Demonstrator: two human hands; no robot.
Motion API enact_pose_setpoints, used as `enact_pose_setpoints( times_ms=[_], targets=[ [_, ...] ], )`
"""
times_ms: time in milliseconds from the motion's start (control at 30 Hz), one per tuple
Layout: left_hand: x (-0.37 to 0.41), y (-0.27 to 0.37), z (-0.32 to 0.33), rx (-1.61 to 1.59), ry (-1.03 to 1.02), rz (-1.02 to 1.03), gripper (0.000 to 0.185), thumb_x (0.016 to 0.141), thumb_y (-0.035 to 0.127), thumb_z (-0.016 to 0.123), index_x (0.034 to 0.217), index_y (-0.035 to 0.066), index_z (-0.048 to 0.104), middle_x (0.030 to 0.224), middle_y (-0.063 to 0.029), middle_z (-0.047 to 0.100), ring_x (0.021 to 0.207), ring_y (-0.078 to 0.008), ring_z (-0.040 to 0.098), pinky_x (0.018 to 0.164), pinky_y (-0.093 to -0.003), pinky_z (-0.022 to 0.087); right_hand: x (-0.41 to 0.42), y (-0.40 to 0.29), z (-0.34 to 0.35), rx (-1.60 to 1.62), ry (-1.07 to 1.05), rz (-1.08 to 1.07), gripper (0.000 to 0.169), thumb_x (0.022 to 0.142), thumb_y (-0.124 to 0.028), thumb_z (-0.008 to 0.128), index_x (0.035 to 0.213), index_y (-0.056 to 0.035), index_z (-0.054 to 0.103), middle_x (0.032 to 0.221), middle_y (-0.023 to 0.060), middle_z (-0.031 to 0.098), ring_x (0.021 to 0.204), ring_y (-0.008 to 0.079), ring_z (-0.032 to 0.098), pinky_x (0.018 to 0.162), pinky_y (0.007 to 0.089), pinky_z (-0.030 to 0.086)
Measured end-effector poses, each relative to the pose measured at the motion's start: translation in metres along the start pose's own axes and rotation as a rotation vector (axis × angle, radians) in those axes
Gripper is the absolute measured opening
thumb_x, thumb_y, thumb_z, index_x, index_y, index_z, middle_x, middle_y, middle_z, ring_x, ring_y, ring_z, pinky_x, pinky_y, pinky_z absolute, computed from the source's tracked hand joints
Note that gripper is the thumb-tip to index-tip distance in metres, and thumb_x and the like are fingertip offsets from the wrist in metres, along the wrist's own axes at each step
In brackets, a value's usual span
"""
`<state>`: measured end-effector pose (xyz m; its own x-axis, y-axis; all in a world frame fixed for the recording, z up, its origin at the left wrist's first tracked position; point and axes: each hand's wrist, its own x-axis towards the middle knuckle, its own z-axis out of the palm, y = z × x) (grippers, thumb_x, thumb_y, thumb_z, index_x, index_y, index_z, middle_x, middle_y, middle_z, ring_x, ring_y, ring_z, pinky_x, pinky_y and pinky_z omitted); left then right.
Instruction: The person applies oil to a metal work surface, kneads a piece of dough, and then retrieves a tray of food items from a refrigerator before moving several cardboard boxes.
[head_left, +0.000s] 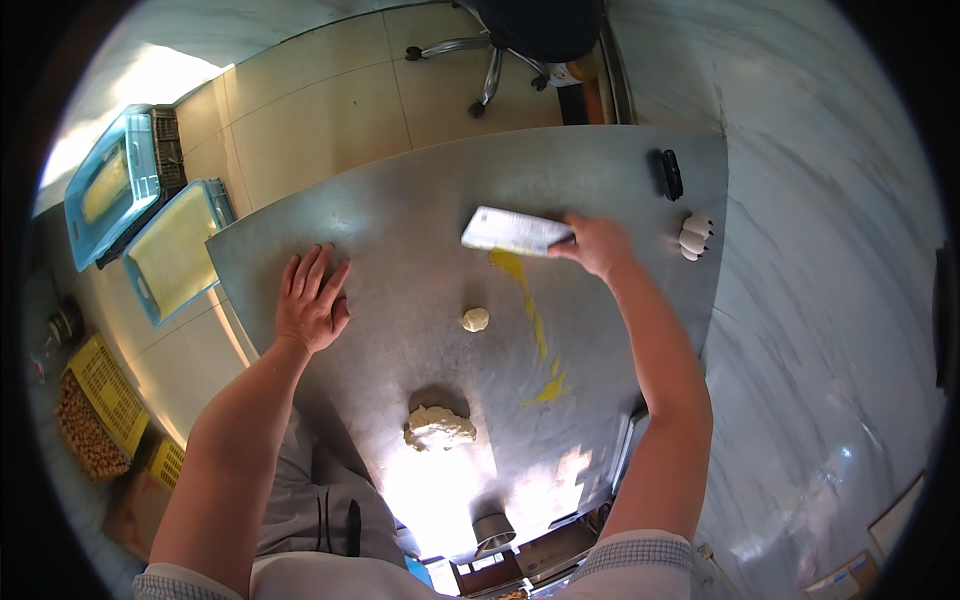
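My right hand grips one end of a flat, rectangular metal blade; its handle is hidden in my fingers. The blade's lower edge meets a streak of yellow liquid, which looks like oil, running down the steel tabletop. Left of that streak lies a small ball of dough. A larger, rough lump of dough sits nearer my body. At the table's left side, my left hand is palm down with fingers apart, holding nothing.
On the table's right stand a black object and a white paw-like object. Blue crates and a yellow basket are at left. A wheeled chair is beyond the far edge; a marbled wall borders the right. A metal container is near me.
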<state>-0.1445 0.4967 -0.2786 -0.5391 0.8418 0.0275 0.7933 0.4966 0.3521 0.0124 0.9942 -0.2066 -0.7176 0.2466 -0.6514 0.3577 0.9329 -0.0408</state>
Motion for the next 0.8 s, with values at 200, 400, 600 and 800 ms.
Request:
enact_pose_setpoints(
  times_ms=[200, 400, 600, 800],
  targets=[
    [-0.003, 0.000, 0.002, 0.011, 0.015, 0.005, 0.063, 0.086, 0.028, 0.061, 0.148, 0.018, 0.057, 0.165, -0.0128, 0.042, 0.152, -0.0327, 0.040, 0.127, -0.0549, 0.029, -0.083, 0.035, 0.068, -0.089, -0.137, -0.195, 0.056, 0.083, -0.061, 0.079, 0.100, -0.0106, 0.065, 0.088, 0.0134, 0.075, 0.086, 0.0380, 0.074, 0.075, 0.0519, 0.057],
    [-0.001, 0.001, 0.005, 0.011, 0.018, 0.016, 0.063, 0.087, 0.029, 0.059, 0.149, 0.018, 0.056, 0.165, -0.0126, 0.042, 0.153, -0.0328, 0.039, 0.127, -0.0547, 0.027, -0.156, 0.042, 0.132, -0.072, -0.117, -0.256, 0.053, 0.081, -0.058, 0.081, 0.092, -0.0088, 0.065, 0.085, 0.0122, 0.072, 0.083, 0.0369, 0.072, 0.074, 0.0516, 0.056],
    [-0.005, -0.001, 0.002, 0.020, 0.012, -0.002, 0.064, 0.086, 0.028, 0.061, 0.150, 0.019, 0.055, 0.165, -0.0114, 0.041, 0.153, -0.0319, 0.038, 0.128, -0.0543, 0.026, -0.198, 0.032, 0.171, 0.179, 0.184, 0.272, 0.052, 0.079, -0.054, 0.087, 0.091, -0.0063, 0.069, 0.088, 0.0114, 0.074, 0.084, 0.0367, 0.072, 0.076, 0.0493, 0.056],
    [-0.006, 0.001, 0.000, 0.033, -0.008, -0.001, 0.066, 0.087, 0.028, 0.061, 0.151, 0.019, 0.053, 0.166, -0.0112, 0.039, 0.155, -0.0319, 0.036, 0.129, -0.0543, 0.025, -0.224, 0.061, 0.248, 0.636, 0.496, 0.807, 0.053, 0.082, -0.044, 0.090, 0.101, 0.0024, 0.074, 0.079, 0.0103, 0.074, 0.070, 0.0226, 0.070, 0.070, 0.0399, 0.056]
  ],
)
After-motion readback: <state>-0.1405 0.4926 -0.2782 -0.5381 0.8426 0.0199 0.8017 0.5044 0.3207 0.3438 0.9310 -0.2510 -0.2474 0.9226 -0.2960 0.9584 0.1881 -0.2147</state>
